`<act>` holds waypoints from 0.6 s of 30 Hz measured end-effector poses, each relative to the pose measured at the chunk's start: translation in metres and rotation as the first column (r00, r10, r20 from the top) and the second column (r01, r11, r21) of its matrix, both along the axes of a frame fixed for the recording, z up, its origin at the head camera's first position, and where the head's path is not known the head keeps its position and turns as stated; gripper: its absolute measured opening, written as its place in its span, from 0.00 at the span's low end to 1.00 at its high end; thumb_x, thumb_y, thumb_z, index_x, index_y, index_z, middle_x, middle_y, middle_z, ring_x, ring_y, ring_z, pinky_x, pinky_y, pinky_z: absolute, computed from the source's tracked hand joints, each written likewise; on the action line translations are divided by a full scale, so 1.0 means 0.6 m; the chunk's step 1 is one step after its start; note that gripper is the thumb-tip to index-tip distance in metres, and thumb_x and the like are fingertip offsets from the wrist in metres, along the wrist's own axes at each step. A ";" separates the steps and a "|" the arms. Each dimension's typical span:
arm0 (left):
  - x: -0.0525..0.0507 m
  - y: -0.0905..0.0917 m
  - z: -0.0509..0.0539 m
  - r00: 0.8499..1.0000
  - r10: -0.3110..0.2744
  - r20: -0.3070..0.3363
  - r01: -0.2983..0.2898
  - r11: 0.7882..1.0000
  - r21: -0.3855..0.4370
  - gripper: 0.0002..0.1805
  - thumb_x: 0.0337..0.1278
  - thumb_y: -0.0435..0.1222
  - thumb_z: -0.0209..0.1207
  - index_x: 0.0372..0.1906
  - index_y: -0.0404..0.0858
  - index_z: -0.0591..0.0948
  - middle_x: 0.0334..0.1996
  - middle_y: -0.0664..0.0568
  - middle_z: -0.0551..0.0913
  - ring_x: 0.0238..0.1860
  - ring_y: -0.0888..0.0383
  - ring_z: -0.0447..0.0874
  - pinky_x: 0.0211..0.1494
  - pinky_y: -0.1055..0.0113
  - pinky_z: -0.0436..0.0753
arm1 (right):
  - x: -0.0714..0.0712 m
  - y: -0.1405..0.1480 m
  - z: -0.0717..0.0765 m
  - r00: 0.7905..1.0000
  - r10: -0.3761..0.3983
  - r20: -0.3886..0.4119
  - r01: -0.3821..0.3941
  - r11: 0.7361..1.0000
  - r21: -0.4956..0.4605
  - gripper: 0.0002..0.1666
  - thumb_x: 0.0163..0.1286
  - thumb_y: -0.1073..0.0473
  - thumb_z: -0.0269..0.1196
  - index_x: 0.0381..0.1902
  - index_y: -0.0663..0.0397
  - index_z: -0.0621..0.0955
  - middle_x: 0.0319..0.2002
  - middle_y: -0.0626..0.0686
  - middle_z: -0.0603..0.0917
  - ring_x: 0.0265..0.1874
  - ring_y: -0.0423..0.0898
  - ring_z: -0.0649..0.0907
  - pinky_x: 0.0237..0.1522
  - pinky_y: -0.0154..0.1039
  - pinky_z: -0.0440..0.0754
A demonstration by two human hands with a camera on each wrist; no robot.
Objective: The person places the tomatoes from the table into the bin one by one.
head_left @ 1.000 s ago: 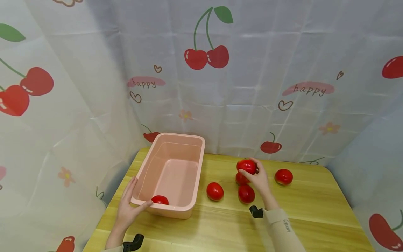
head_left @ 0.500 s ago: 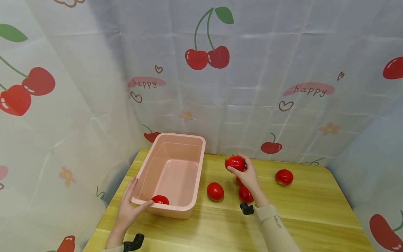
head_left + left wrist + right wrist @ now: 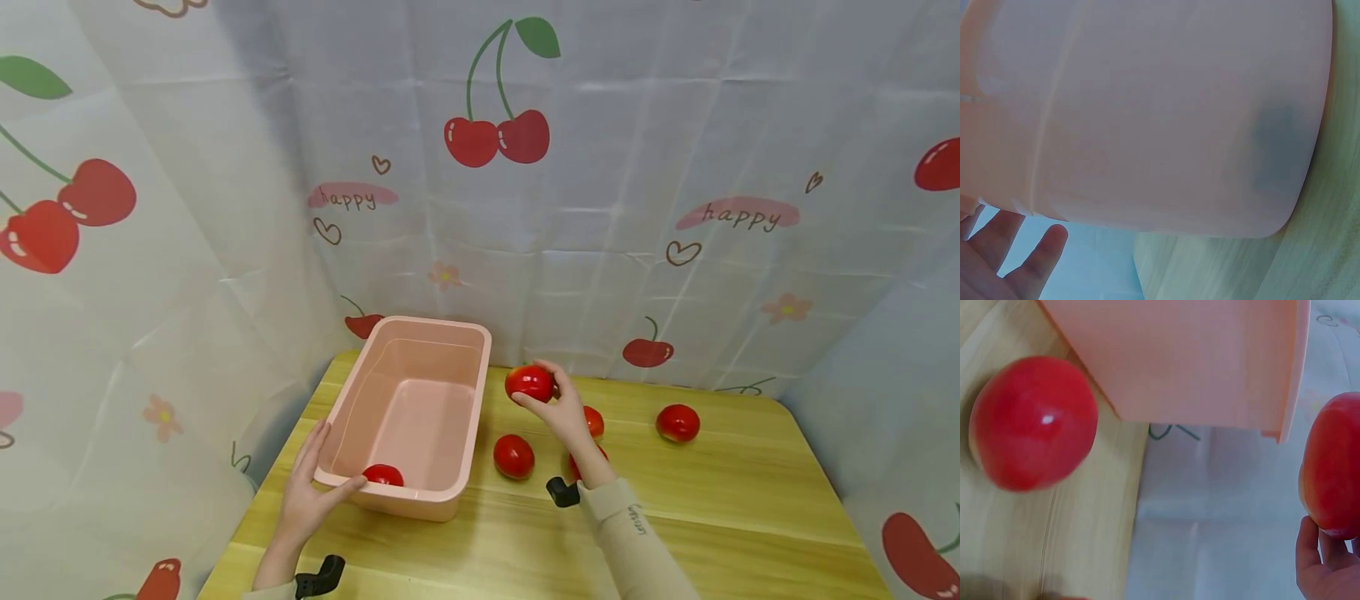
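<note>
My right hand (image 3: pixel 558 408) holds a shiny red fruit (image 3: pixel 529 382) above the table, right of a pink plastic bin (image 3: pixel 468 425). In the right wrist view, thumb and fingers support this fruit (image 3: pixel 1335 465) at its lower end. My left hand (image 3: pixel 306 497) rests against the bin's near left corner, fingers spread fairly straight along the left side and thumb on the front rim. Inside the bin, near its front wall, lies another red fruit (image 3: pixel 384 475). The left wrist view shows the bin's outer wall (image 3: pixel 1166 125) and some fingers (image 3: pixel 1041 256) beside it.
One red fruit (image 3: pixel 513 457) lies right of the bin and another (image 3: pixel 678 423) farther right on the wooden table (image 3: pixel 735 500). Two more, including an orange-red one (image 3: pixel 593 422), are partly hidden behind my right hand and forearm. A cherry-print curtain (image 3: pixel 585 275) encloses the table.
My right hand has carried its red fruit leftward, from above the other fruits toward the bin, uncovering part of the orange-red fruit. My left hand stays at the bin's corner.
</note>
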State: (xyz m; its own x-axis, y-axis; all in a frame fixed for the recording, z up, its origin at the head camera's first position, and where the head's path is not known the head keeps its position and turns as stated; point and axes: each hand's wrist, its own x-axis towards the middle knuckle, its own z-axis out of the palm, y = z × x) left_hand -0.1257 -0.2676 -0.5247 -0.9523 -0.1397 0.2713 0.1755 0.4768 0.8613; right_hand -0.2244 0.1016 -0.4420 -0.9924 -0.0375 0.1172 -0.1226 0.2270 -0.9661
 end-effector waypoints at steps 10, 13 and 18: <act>0.000 0.001 0.003 1.000 -0.004 -0.009 0.004 1.000 0.000 0.53 0.36 0.36 0.75 0.72 0.50 0.59 0.72 0.57 0.52 0.72 0.49 0.44 0.63 0.31 0.51 | 0.002 -0.035 0.005 0.998 0.060 -0.033 -0.062 0.996 -0.062 0.36 0.56 0.64 0.70 0.62 0.58 0.70 0.59 0.62 0.72 0.52 0.59 0.74 0.52 0.50 0.77; -0.001 0.002 0.002 1.000 -0.005 -0.009 0.005 1.000 -0.003 0.53 0.36 0.36 0.75 0.72 0.50 0.59 0.72 0.57 0.52 0.72 0.50 0.43 0.63 0.31 0.51 | 0.002 -0.044 0.004 0.996 0.075 -0.046 -0.077 0.995 -0.061 0.36 0.55 0.65 0.70 0.61 0.58 0.71 0.59 0.61 0.72 0.52 0.58 0.75 0.53 0.50 0.77; -0.001 0.001 -0.001 1.000 -0.007 -0.008 0.007 1.000 0.005 0.53 0.36 0.36 0.74 0.72 0.49 0.59 0.72 0.57 0.52 0.72 0.49 0.43 0.62 0.31 0.51 | 0.003 -0.057 0.004 0.993 0.097 -0.070 -0.101 0.993 -0.054 0.36 0.54 0.65 0.71 0.61 0.59 0.71 0.58 0.62 0.73 0.51 0.59 0.75 0.53 0.51 0.76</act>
